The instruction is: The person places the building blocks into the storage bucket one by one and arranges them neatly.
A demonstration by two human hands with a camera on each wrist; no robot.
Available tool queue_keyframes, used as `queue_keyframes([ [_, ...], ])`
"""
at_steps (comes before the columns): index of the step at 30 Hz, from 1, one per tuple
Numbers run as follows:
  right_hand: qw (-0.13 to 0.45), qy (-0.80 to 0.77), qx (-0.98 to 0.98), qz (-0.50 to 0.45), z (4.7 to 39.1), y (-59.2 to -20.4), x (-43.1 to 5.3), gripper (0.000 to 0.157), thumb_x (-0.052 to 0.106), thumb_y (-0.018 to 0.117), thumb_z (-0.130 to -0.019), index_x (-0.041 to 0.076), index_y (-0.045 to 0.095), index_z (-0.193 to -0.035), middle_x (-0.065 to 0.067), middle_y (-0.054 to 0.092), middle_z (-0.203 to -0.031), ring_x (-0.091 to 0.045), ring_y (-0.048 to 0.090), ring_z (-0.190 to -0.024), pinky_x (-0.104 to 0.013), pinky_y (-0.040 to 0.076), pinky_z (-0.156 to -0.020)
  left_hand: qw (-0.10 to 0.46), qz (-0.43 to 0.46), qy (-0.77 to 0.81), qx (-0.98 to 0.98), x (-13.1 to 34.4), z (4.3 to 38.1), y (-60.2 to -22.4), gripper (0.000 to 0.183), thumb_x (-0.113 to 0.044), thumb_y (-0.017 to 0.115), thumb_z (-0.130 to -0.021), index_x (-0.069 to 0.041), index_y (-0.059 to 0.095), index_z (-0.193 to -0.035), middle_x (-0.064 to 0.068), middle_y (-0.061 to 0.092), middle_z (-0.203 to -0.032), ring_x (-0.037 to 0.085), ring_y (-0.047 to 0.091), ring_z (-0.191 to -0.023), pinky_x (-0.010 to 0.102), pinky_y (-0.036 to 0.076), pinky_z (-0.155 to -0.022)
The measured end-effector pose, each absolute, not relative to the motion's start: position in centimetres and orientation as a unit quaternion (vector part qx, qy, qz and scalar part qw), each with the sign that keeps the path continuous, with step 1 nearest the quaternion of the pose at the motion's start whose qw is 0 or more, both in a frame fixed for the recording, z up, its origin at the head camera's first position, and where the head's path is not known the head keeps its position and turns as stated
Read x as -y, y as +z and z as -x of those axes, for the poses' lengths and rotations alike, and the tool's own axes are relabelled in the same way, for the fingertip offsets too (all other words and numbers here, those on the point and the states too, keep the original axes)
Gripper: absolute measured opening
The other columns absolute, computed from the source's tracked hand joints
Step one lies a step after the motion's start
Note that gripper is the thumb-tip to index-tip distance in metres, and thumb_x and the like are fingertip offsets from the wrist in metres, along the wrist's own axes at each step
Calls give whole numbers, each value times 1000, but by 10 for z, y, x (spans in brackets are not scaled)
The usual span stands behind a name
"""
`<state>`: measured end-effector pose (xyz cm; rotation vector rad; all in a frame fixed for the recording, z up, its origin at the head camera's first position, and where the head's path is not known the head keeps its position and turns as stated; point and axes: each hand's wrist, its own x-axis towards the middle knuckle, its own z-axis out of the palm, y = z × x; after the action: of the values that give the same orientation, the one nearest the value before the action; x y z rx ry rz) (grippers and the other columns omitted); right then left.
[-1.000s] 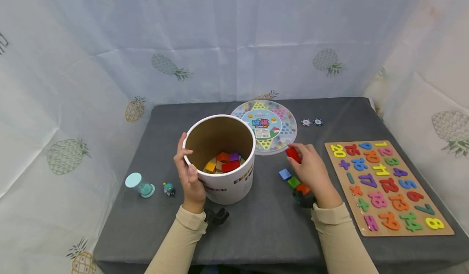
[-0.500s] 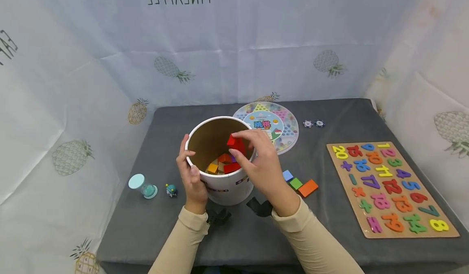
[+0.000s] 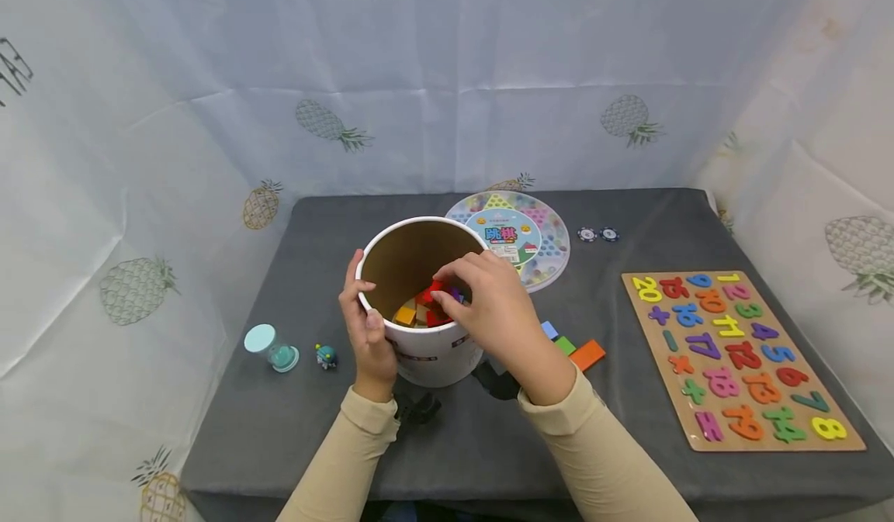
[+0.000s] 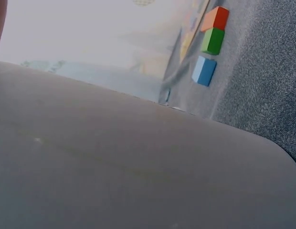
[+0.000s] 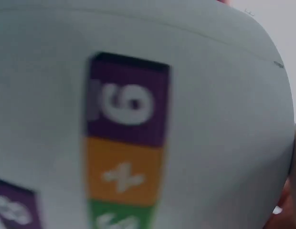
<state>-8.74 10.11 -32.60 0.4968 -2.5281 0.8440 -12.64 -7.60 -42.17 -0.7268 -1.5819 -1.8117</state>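
A white bucket [image 3: 434, 361] stands tilted toward me on the table, with several coloured wooden blocks inside, a yellow-orange block [image 3: 405, 316] among them. My left hand [image 3: 370, 347] grips the bucket's left side, fingers hooked over the rim. Reaching in over the right rim, my right hand [image 3: 489, 297] pinches a red block [image 3: 431, 292] low among the other blocks. To the right of the bucket lie a blue block [image 4: 204, 70], a green block [image 4: 213, 41] and an orange block [image 3: 587, 354] in a row. The right wrist view is filled by the bucket's printed outer wall.
Behind the bucket lies a round Chinese checkers board [image 3: 552, 235], with two poker chips [image 3: 597, 234] beside it. A wooden number puzzle board [image 3: 740, 359] lies at right. At left are a teal hourglass [image 3: 272, 347] and a small toy figure [image 3: 325, 356]. Pineapple-print curtains surround the grey table.
My right hand has carried the red block from the table, beside the row of blocks, left over the rim and down into the bucket. The left hand keeps its hold.
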Motion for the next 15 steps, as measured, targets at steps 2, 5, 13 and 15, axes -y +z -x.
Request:
queue_keyframes([
  [2, 244, 324, 895, -183, 85, -330, -107, 19, 20, 78, -79, 17, 70, -96, 7, 63, -94, -13, 50, -88, -31, 42, -77, 306, 277, -689, 595, 76, 127, -423, 58, -51, 40, -94, 4, 33, -111, 19, 19, -153, 41, 25, -134, 65, 27, -99],
  [5, 317, 338, 871, -164, 82, -339, -124, 14, 17, 75, -81, 14, 71, -95, 3, 62, -94, -17, 53, -91, -34, 42, -80, 303, 280, -693, 591, 76, 127, -424, 59, -52, 41, -95, 4, 33, -111, 21, 19, -153, 42, 24, -134, 64, 27, -99],
  [13, 188, 251, 948, 59, 65, -381, -205, 27, 24, 74, -84, 10, 68, -106, -11, 57, -103, -28, 50, -92, -45, 42, -77, 310, 278, -687, 596, 76, 128, -423, 61, -54, 42, -94, 4, 33, -111, 21, 19, -153, 42, 25, -134, 65, 28, -98],
  [15, 91, 225, 966, 88, 57, -394, -224, 40, 30, 73, -84, 8, 64, -116, -17, 55, -110, -34, 50, -97, -50, 44, -80, 310, 279, -690, 592, 76, 128, -423, 62, -55, 42, -94, 3, 34, -111, 21, 19, -153, 43, 25, -134, 65, 28, -98],
])
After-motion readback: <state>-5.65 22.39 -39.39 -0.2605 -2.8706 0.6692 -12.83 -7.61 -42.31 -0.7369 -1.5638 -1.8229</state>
